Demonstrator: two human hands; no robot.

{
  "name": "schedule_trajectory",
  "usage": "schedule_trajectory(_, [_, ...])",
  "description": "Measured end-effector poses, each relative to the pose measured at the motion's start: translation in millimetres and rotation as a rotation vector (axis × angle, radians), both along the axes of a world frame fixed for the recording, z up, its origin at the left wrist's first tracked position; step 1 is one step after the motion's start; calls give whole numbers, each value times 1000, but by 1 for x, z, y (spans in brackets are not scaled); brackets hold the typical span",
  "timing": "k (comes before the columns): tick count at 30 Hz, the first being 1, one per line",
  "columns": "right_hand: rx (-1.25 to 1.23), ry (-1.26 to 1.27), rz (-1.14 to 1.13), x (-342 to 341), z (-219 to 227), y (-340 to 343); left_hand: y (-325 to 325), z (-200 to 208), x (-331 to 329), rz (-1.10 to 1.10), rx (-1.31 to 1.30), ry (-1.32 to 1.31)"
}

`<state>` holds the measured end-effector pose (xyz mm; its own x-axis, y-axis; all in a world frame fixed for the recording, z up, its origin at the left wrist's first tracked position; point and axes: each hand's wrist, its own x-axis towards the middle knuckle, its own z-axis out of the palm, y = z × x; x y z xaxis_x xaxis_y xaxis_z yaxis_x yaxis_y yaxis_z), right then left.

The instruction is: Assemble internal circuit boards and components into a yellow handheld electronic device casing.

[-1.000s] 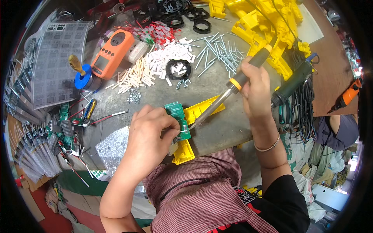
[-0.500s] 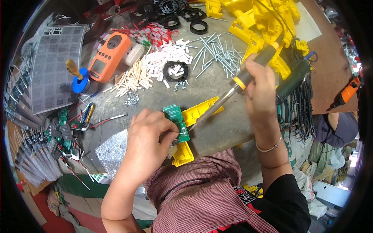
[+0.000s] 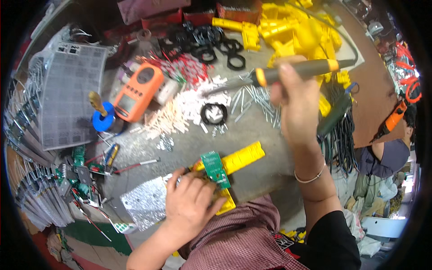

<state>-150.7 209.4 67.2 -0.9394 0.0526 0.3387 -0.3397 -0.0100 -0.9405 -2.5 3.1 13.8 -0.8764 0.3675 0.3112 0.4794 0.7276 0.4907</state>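
The green circuit board (image 3: 216, 169) sits over the yellow casing (image 3: 245, 157). At the casing's left, the left hand (image 3: 191, 200) curls, grip unclear; beyond the casing, rightward, the right hand (image 3: 297, 92) clamps a soldering iron (image 3: 316, 68).

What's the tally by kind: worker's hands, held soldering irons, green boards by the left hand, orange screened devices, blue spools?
Left hand, right hand: 2
Held soldering iron: 1
Green board by left hand: 1
Orange screened device: 1
Blue spool: 1
Total: 6

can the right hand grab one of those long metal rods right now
Probably not freely: the right hand looks near the long metal rods, but it is already wrapped around the soldering iron.
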Motion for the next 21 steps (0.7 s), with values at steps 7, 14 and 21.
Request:
schedule_trajectory(7, [48,369,214,-99,-14,-103,8,-9,-3,-62,64,63])
schedule_trajectory(14, [699,320,145,-136,-62,-166,1,-12,3,-97,9,51])
schedule_trajectory(21, [605,613,-195,-60,-34,-5,-3,5,0,-122,38,162])
